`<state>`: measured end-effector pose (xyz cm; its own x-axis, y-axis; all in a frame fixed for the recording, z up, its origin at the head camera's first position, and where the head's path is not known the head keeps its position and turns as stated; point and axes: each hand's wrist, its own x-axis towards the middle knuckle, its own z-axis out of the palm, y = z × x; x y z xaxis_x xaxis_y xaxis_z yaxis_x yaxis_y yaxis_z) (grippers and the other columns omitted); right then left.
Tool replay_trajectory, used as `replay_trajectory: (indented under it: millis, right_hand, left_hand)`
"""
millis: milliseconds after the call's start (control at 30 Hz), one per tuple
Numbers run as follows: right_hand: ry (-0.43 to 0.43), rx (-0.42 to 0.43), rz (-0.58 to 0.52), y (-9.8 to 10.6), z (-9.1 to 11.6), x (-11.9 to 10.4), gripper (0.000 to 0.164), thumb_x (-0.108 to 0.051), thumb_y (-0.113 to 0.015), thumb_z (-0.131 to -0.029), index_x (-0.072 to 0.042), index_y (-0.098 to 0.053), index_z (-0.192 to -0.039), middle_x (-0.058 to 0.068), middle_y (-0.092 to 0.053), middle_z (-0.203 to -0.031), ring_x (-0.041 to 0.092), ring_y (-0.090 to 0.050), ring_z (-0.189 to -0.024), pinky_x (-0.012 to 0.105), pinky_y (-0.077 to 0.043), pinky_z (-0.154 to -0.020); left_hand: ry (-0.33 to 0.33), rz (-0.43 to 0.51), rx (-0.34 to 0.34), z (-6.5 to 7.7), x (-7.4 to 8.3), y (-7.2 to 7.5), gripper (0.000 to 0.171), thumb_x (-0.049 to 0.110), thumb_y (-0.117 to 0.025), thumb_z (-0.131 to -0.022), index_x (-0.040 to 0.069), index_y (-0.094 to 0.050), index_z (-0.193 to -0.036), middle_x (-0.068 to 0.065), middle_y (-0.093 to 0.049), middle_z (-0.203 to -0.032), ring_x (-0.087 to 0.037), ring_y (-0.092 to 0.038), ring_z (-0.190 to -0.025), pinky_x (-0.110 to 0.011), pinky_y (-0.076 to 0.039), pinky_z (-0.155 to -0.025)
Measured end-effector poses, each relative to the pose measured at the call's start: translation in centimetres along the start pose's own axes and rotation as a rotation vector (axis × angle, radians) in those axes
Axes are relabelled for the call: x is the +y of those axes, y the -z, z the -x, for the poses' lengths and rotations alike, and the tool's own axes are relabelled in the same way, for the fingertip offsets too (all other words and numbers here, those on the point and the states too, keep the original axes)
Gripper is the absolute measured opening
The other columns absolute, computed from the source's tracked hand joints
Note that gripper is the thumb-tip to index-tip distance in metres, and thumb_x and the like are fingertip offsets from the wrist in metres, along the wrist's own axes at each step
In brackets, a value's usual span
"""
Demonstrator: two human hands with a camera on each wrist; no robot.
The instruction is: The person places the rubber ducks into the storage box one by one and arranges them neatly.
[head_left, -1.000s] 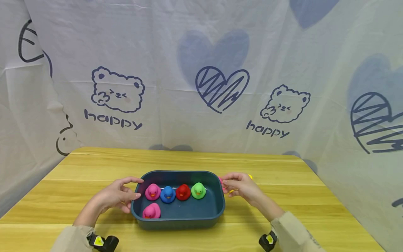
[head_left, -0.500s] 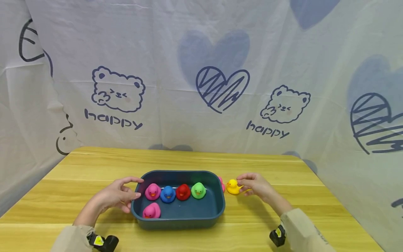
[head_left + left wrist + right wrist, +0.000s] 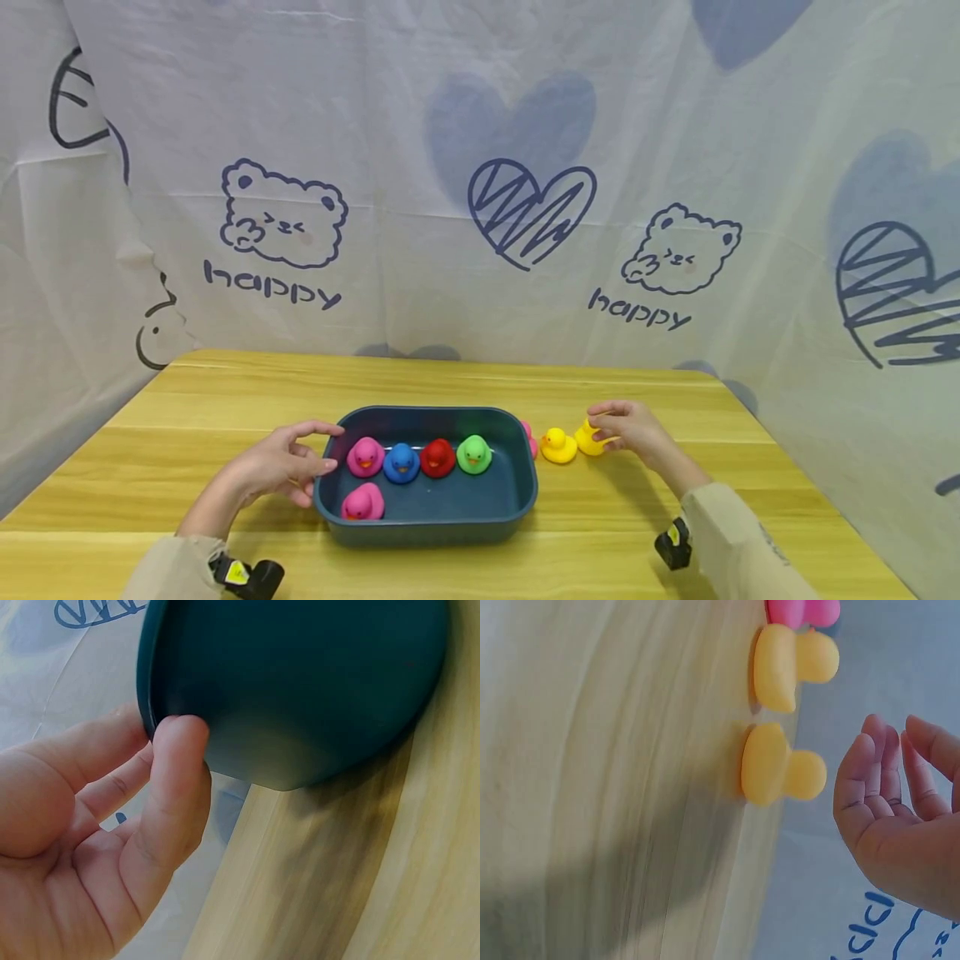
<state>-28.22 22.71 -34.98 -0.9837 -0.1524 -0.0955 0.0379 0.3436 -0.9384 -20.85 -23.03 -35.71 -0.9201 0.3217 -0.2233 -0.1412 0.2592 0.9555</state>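
Note:
A dark blue-green plastic bin [image 3: 423, 533] stands on the table with several rubber ducks inside. A pink duck [image 3: 365, 457], a blue duck [image 3: 401, 463], a red duck [image 3: 437, 458] and a green duck [image 3: 474, 455] form a row; another pink duck [image 3: 363, 502] sits in front. My left hand [image 3: 281, 467] holds the bin's left end, fingers and thumb at the rim [image 3: 146, 682]. Outside on the right are two yellow ducks, one [image 3: 558, 447] beside the other [image 3: 765, 769]. Loosely curled and holding nothing, my right hand [image 3: 633, 433] hovers by the outermost yellow duck.
Behind the bin's right wall, a pink duck [image 3: 530, 440] shows in part. The wood-grain table [image 3: 675, 500] ends at a white cloth backdrop [image 3: 412, 317] with printed hearts and bears.
My right hand has moved right, away from the bin's end, past the first yellow duck to the second, uncovering both. The left hand and the bin have stayed in place.

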Motion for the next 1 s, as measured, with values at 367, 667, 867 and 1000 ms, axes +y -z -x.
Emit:
replay_trajectory:
  millis: [367, 667, 867, 1000]
  right_hand:
    - [-0.011, 0.075, -0.024, 0.7, -0.9, 0.5, 0.023, 0.000, -0.059, -0.083, 0.009, -0.056, -0.103, 0.005, -0.062, -0.083, 0.017, -0.057, -0.069, 0.032, -0.052, -0.061]
    - [-0.027, 0.064, 0.013, 0.9, -1.5, 1.1, 0.033, 0.006, -0.059, -0.080, 0.013, -0.051, -0.111, 0.010, -0.056, -0.091, 0.015, -0.054, -0.071, 0.030, -0.051, -0.061]
    - [-0.035, 0.062, 0.061, 0.8, -1.9, 1.5, 0.037, 0.006, -0.062, -0.078, 0.013, -0.051, -0.112, 0.016, -0.050, -0.096, 0.014, -0.050, -0.069, 0.031, -0.050, -0.062]
    - [-0.044, 0.064, 0.095, 0.6, -2.1, 1.7, 0.040, 0.006, -0.063, -0.077, 0.012, -0.051, -0.114, 0.023, -0.049, -0.103, 0.016, -0.051, -0.072, 0.033, -0.050, -0.065]
  left_hand:
    - [0.000, 0.001, 0.006, 0.0, 0.0, 0.0, 0.057, 0.012, -0.062, -0.085, 0.000, -0.033, -0.132, -0.014, -0.054, -0.072, -0.014, -0.054, -0.049, -0.028, -0.052, -0.052]
    - [0.003, 0.001, 0.002, 0.0, 0.0, 0.1, 0.058, 0.013, -0.062, -0.084, -0.001, -0.033, -0.132, -0.012, -0.053, -0.071, -0.013, -0.054, -0.049, -0.028, -0.052, -0.052]
    - [0.007, 0.006, 0.000, -0.1, -0.1, 0.2, 0.057, 0.012, -0.062, -0.085, 0.000, -0.033, -0.132, -0.013, -0.054, -0.072, -0.014, -0.054, -0.049, -0.028, -0.052, -0.052]
    - [0.008, 0.008, 0.002, -0.1, -0.1, 0.2, 0.057, 0.012, -0.062, -0.084, 0.000, -0.034, -0.132, -0.014, -0.054, -0.072, -0.014, -0.054, -0.049, -0.028, -0.052, -0.052]
